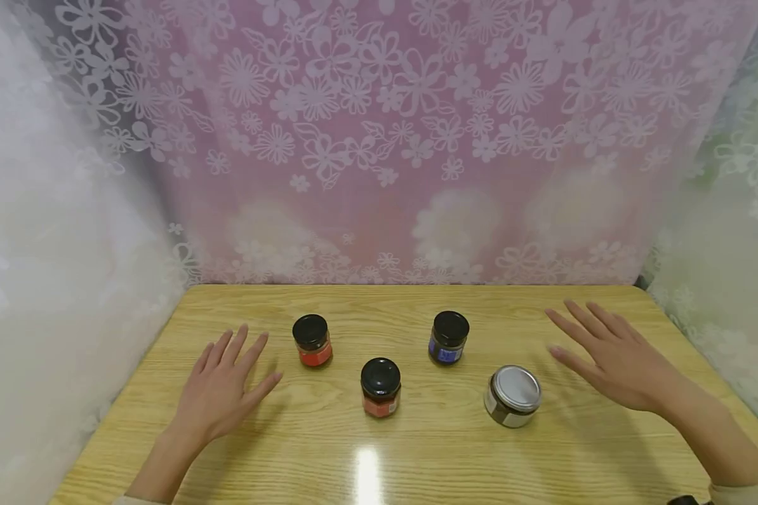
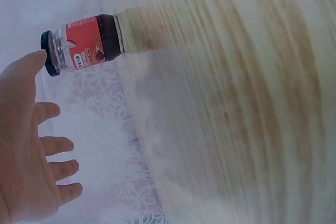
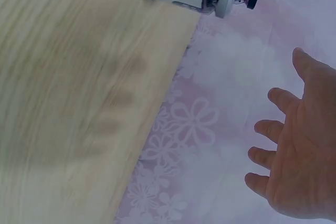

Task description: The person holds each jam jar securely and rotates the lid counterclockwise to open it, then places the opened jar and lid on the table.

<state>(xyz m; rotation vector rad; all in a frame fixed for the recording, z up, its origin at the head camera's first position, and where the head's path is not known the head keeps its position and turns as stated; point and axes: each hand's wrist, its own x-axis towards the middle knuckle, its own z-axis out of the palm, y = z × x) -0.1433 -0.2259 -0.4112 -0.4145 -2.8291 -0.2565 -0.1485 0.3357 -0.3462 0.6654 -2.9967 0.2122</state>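
Observation:
Several glass jars stand upright on the wooden table. A black-lidded jar with a bright red label [image 1: 314, 344] is at the left; it is nearest my left hand [image 1: 217, 396]. Toward the front centre is a second black-lidded jar [image 1: 381, 389] with a reddish label. A black-lidded jar with a blue label [image 1: 448, 339] stands farther back. The silver-lidded jar [image 1: 513, 397] is at the right, nearest my right hand [image 1: 625, 361], and its pale printed label shows in the right wrist view. Both hands hover over the table with fingers spread, touching no jar.
The light wooden table [image 1: 290, 449] has rounded back corners. A pink and white flowered curtain [image 1: 379, 140] hangs behind it, and pale cloth [image 1: 57, 280] covers the left side. Something small and dark [image 1: 682, 500] peeks in at the bottom right edge.

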